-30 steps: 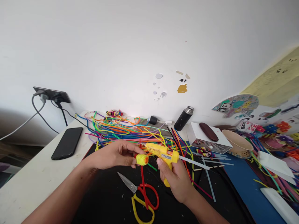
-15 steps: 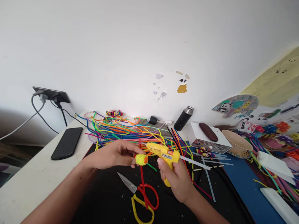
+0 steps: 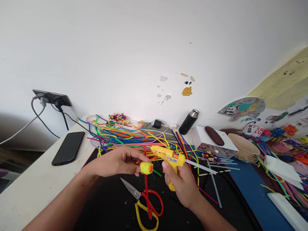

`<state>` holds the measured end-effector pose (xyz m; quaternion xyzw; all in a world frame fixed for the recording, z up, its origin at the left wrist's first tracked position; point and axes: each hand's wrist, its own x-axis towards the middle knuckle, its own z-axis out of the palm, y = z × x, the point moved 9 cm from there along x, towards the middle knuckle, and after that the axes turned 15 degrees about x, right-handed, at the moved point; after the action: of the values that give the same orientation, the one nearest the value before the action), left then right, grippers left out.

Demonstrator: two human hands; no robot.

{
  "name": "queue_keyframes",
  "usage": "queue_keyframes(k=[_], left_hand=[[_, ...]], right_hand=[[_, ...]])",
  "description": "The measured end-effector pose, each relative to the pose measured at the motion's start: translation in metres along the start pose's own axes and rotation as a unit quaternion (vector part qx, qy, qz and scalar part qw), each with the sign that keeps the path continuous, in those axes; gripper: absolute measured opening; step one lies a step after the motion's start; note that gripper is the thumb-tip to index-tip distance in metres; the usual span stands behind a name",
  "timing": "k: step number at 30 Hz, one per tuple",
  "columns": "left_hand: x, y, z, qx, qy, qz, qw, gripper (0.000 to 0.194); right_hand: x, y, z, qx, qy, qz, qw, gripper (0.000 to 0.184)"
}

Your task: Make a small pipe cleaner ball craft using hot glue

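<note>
Between the fingertips of my left hand [image 3: 122,162] is a small roll of wound pipe cleaner [image 3: 146,167], yellow outside with an orange core and some red at its far end. A red pipe cleaner [image 3: 146,189] hangs below it over the scissors. My right hand [image 3: 181,181] is wrapped round the handle of a yellow glue gun [image 3: 166,154], with a clear glue stick [image 3: 201,166] poking from its back. The nozzle points left, just above the roll and apart from it. Scissors [image 3: 137,194] with one red and one yellow handle lie on the black mat beneath.
Many coloured pipe cleaners [image 3: 134,138] lie piled along the wall. A phone [image 3: 68,148] rests at left. Behind stand a black flask [image 3: 189,122], a white box [image 3: 204,138] and a beige basket [image 3: 243,146]. Loose glue sticks [image 3: 215,186] lie at right.
The roll in my left hand has dropped slightly, and the gap to the glue gun's nozzle is wider. The hanging red pipe cleaner has shifted a little. My grips are unchanged.
</note>
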<state>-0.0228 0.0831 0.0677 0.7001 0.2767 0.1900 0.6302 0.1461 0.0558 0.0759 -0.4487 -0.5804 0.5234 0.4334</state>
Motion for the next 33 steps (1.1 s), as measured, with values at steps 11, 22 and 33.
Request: queue_keyframes(k=[11, 22, 33], left_hand=[[-0.001, -0.003, -0.002, -0.007, 0.006, 0.002, 1.000, 0.031], [0.000, -0.004, -0.006, 0.002, 0.002, 0.002, 1.000, 0.032], [-0.020, -0.003, -0.052, -0.003, 0.125, -0.008, 0.992, 0.033]], right_hand=[[-0.002, 0.010, -0.002, 0.003, 0.001, 0.014, 1.000, 0.053], [-0.006, 0.015, -0.002, 0.007, -0.001, 0.021, 1.000, 0.055], [-0.008, 0.039, -0.018, 0.106, 0.049, 0.074, 0.990, 0.060]])
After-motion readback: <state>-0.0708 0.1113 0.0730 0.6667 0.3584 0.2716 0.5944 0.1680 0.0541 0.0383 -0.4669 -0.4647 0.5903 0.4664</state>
